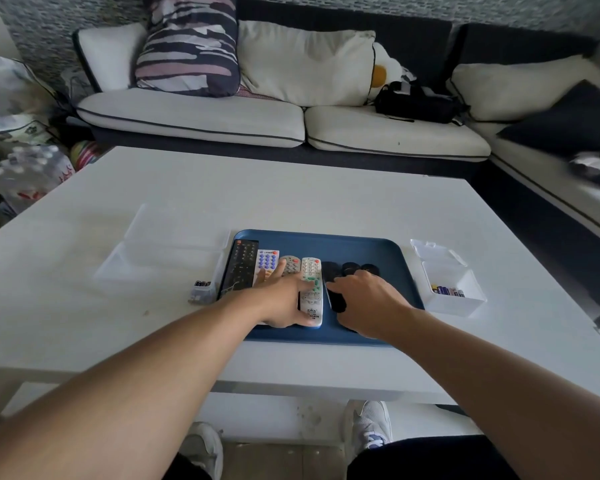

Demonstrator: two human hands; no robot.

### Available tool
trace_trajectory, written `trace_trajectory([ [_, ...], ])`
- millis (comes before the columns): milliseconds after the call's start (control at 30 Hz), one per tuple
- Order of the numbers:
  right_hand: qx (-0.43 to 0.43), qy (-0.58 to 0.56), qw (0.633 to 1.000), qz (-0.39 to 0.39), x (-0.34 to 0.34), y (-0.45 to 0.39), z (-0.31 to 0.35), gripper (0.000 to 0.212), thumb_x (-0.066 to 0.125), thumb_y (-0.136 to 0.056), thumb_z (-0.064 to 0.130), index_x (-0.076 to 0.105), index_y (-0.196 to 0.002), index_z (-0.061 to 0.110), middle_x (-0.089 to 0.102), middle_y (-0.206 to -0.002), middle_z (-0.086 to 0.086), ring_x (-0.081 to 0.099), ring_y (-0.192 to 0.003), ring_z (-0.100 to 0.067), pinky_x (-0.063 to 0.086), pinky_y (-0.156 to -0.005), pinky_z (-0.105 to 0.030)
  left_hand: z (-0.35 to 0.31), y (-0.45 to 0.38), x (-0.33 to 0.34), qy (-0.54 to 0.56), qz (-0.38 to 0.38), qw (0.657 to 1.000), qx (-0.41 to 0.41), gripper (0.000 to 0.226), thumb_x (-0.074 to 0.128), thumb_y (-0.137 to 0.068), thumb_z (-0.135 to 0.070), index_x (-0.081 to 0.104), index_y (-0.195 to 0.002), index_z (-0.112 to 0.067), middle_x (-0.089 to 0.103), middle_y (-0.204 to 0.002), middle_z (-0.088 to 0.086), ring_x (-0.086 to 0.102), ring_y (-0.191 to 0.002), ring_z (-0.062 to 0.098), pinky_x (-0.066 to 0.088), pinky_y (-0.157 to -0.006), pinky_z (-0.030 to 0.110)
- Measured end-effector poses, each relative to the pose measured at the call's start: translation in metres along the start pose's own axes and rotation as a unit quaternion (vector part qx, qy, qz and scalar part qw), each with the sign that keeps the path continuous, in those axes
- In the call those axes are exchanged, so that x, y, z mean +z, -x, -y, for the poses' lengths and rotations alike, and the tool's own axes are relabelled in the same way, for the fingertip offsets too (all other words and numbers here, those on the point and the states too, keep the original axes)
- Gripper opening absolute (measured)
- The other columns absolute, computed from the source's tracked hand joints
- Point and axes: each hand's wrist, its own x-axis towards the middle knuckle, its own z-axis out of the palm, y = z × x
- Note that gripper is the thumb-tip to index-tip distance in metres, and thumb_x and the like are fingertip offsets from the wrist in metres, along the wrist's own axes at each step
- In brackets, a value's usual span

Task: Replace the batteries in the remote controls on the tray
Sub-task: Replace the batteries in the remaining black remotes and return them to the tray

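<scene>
A blue tray (326, 236) on the white table holds several remotes side by side: a long black remote (240, 268), a white remote with blue buttons (269, 259), a grey remote (291, 265), a white remote with a green button (311, 301) and several black remotes (351, 268). My left hand (280, 301) lies spread over the light-coloured remotes, with straight fingers and the thumb at the near end of the white remote with the green button. My right hand (368, 299) curls over one black remote (336, 303), with its fingertips hidden.
A clear box (465, 303) with its lid open holds batteries (447, 291) to the right of the tray. A larger clear box (160, 265) stands to the left, with loose batteries (202, 283) and a small clear case (199, 296) in front. A sofa runs behind the table.
</scene>
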Motion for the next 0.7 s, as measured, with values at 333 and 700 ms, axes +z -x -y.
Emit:
trace_trajectory([
  [333,-0.02,0.125,0.992,0.008,0.013,-0.011,0.004,0.029,0.063,-0.085,0.037,0.064,-0.111,0.025,0.066,-0.104,0.003,0.051,-0.105,-0.02,0.034,-0.085,-0.03,-0.009,0.01,-0.006,0.019,-0.006,1.0,-0.009,0.084,0.068,-0.088,-0.055,0.025,-0.157,-0.037,0.004,-0.168,-0.006,-0.023,-0.151,0.026,-0.005,-0.122,0.051],
  [700,0.025,0.0,0.999,0.023,0.017,-0.013,-0.003,0.063,0.075,-0.077,0.055,0.06,-0.135,0.035,0.066,-0.12,0.001,0.057,-0.116,-0.02,0.04,-0.084,-0.028,-0.012,0.015,-0.008,0.016,-0.014,1.0,0.0,0.084,0.066,-0.09,-0.054,0.024,-0.158,-0.03,0.007,-0.168,-0.006,-0.02,-0.152,0.026,-0.004,-0.122,0.049],
])
